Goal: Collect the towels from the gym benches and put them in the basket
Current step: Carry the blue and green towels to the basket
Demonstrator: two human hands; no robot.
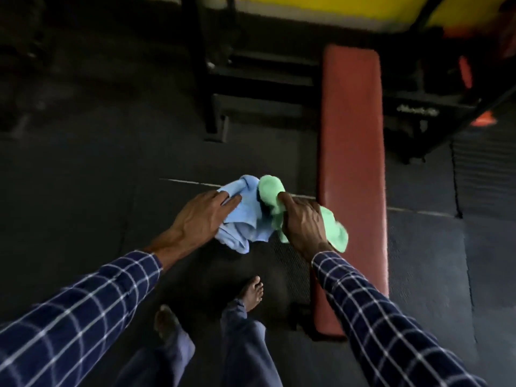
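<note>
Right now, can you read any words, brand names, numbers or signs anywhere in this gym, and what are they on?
Pale lettering on the black machine frame right of the red bench: too blurred to read.
A small pale mark just below that lettering: too small to tell.
Blue towel, green towel, red bench, checked sleeves: no text visible.
So nothing here can be quoted.

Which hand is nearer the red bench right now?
Right. The right hand, gripping the green towel, is just beside the red bench edge. The left hand, on the blue towel, is farther away from it.
</note>
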